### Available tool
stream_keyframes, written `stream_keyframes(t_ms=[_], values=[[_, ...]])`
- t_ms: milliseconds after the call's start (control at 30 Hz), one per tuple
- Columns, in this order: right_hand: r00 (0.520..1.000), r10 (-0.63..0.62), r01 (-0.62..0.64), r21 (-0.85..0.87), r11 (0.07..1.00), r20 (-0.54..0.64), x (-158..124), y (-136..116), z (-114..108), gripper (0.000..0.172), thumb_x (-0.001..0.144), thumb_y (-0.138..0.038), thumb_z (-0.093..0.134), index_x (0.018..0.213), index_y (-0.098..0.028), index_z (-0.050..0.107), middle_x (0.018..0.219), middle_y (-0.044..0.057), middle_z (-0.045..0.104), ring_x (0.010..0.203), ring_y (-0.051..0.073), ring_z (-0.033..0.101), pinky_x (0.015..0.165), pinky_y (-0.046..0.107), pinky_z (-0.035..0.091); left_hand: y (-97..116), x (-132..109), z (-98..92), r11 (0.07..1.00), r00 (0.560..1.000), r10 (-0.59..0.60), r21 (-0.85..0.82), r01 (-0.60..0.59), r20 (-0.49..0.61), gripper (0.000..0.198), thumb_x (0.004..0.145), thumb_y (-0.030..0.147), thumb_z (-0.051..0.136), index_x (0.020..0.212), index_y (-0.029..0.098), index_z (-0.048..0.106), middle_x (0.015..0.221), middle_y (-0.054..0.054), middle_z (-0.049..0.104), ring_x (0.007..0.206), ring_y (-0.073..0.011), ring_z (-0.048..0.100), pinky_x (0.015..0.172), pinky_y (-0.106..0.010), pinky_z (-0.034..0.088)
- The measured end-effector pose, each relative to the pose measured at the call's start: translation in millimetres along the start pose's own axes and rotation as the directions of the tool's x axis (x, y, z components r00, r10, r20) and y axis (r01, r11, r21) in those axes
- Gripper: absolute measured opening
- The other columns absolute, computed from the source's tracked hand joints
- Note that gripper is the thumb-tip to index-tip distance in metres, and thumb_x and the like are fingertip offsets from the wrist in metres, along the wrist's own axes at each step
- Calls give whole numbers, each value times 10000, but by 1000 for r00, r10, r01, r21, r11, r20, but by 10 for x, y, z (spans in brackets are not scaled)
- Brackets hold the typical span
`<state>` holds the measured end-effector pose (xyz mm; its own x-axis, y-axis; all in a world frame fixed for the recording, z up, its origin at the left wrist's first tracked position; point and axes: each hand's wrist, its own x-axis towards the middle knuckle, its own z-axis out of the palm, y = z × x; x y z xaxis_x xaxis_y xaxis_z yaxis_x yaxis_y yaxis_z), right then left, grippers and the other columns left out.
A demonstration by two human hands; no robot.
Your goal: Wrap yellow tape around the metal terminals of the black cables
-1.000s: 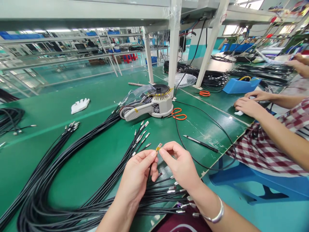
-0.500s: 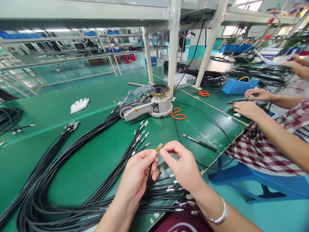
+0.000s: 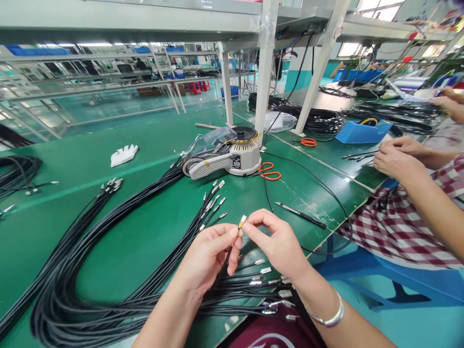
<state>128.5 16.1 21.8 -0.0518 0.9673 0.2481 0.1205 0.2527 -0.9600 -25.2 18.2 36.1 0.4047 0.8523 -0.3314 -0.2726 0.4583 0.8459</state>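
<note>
Between finger and thumb, my left hand (image 3: 213, 251) pinches a black cable just below its metal connector (image 3: 243, 220). A bit of yellow tape wraps the base of that connector. My right hand (image 3: 277, 241) is closed in a pinch on the tape from the other side. Below both hands lies a bundle of black cables (image 3: 170, 302), which curves across the table, with metal connectors at the ends. More cable ends (image 3: 213, 205) fan out just beyond my left hand.
A tape dispenser (image 3: 242, 157) stands mid-table with orange-handled scissors (image 3: 270, 171) beside it. A utility knife (image 3: 300, 215) lies right of my hands. A white glove (image 3: 124, 155) rests at left. To the right, a co-worker's hands (image 3: 398, 154) hold cables near a blue tape holder (image 3: 364, 130).
My hands stay pinched at the connector, which now points more upright. The co-worker's hands have come together and draw several cable ends closer. The view has shifted slightly.
</note>
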Motion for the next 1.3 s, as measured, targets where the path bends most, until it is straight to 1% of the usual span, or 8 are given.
stream_keyframes(t_ms=[267,467,567,667,767,900,1100,1300], values=[[977,-13,-20,153,988,213,98,44,-180,127,766,-317,699,832,-220,651,823,11,634,809,171,603,787,319,485,34,-58,34,996,987,-78,-21,82,138,253,705,339,699,621,125,595,417,15,507,293,-61,425,312,-160,291],[915,-182,100,236,967,359,137,121,-168,191,774,-431,670,726,-250,710,831,41,655,787,196,617,762,359,516,-17,-71,-39,966,917,-208,-78,248,339,248,667,348,721,699,134,599,491,15,517,264,-52,374,270,-178,297],[936,-156,87,221,971,317,158,141,-182,208,814,-430,626,805,-250,730,896,48,678,845,196,630,802,356,507,18,-70,-17,990,962,-121,-44,136,245,237,703,355,693,706,148,576,513,21,524,281,-40,370,284,-159,247],[956,-11,-53,209,976,293,180,142,-290,254,858,-409,569,982,-236,706,942,50,695,830,175,644,777,340,513,55,-73,56,975,997,74,210,-69,-18,219,738,336,675,689,155,561,521,35,518,349,-36,396,348,-150,261],[951,139,-194,182,964,278,164,119,-418,243,791,-348,659,994,-217,688,877,31,708,747,156,649,712,309,519,11,-66,130,832,948,265,539,-133,-175,166,772,331,640,731,175,603,539,42,511,440,-65,437,428,-172,344],[956,159,-169,20,985,246,98,78,-494,128,759,-313,689,823,-204,702,792,7,698,737,159,631,701,290,496,-132,-32,167,613,900,425,763,-204,-101,147,810,337,586,787,207,651,737,-11,623,665,-136,558,593,-222,449],[980,105,-80,-148,986,167,17,123,-539,147,806,-333,642,764,-205,702,766,9,689,721,162,612,684,288,475,-71,-43,119,572,969,237,816,-87,-63,270,825,411,534,915,198,674,758,-26,666,684,-174,590,628,-259,460],[929,281,-290,1,957,239,-49,232,-579,188,741,-336,706,859,-190,711,826,30,725,766,170,649,730,292,508,-22,-122,118,517,995,81,856,9,-60,296,870,400,452,801,190,649,718,10,631,663,-147,562,628,-241,421]])
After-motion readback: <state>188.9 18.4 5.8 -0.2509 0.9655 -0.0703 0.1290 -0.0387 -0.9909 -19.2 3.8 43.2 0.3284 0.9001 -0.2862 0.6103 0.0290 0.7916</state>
